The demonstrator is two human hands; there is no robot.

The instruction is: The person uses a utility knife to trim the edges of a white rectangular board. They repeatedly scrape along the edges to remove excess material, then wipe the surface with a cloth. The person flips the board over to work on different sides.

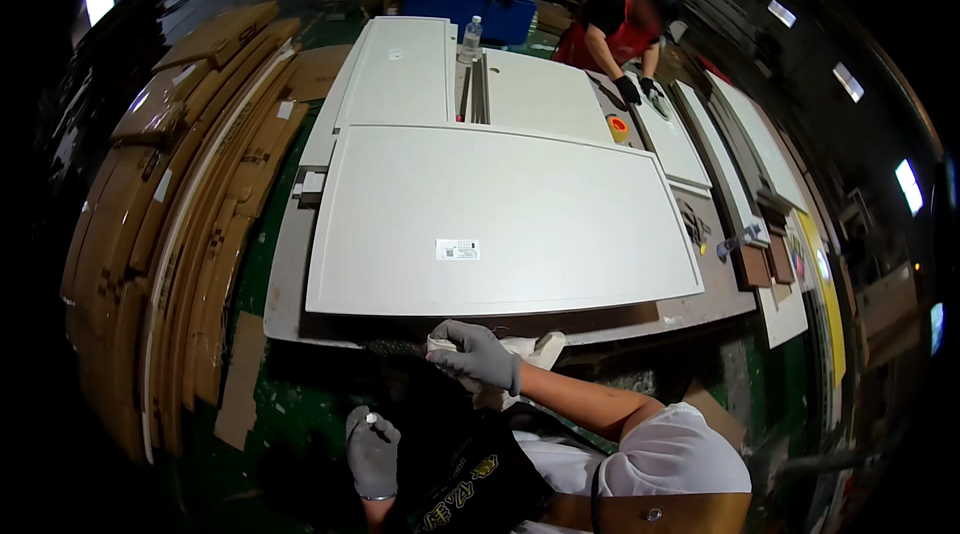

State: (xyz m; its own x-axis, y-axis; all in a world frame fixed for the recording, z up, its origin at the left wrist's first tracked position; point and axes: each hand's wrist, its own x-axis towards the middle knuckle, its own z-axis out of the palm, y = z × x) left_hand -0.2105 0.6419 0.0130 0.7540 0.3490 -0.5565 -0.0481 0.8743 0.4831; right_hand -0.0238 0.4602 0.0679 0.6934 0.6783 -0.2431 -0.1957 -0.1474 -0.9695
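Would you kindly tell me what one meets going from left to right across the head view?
Stacked brown cardboard packages, the person's gloved left hand, the gloved right hand, the yellow-orange roll, the yellow strip at far right.

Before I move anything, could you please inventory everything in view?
large panel: one, white, table front
smaller panels: several, white, behind it
table: one, greyish, under panels
bottle: one, clear, beyond large panel
roll: one, yellow, right of them
cardboard packages: several, brown, left
long boards: several, pale, right
floor: green, around table
other person: one, red garment, far right
right hand: one, grey glove, table's near edge, gripping white material
left hand: one, grey glove, lower, with small white thing
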